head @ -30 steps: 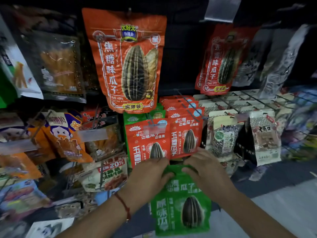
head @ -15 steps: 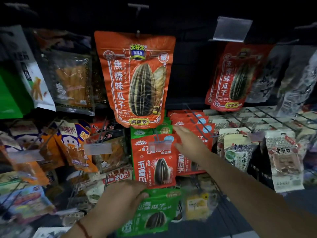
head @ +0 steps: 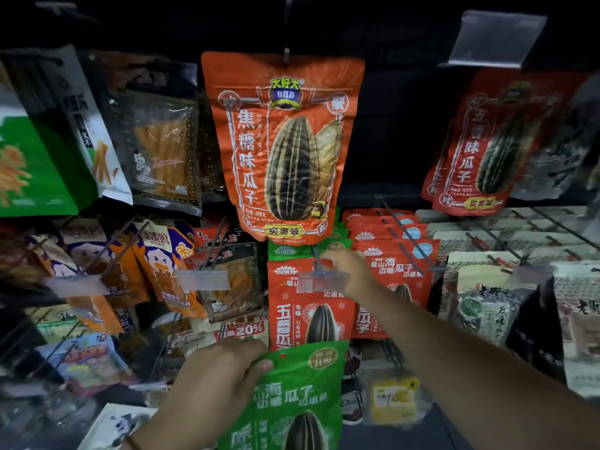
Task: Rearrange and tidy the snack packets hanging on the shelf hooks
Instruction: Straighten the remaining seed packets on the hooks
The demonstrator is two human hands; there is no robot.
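At far left a green bag (head: 29, 167) and a clear packet of orange sticks (head: 162, 154) hang on the upper row, with orange cartoon packets (head: 162, 264) on hooks beneath them. Low in the middle, the left hand (head: 211, 384) holds a green sunflower-seed packet (head: 292, 397) by its upper left corner, fingers (head: 259, 367) closed over the edge; the packet is off the hooks, below the red row. Above it hangs a large orange seed bag (head: 285, 147), and under that a red seed packet (head: 308, 306) on a hook (head: 316, 259) with a clear price tag (head: 319, 280). The right hand (head: 350, 271) reaches to that hook, fingers pinched narrowly at the red packet's top edge beside the tag. Further right hang more red packets (head: 396, 267), a dark red seed bag (head: 487, 147) and pale packets (head: 483, 300).
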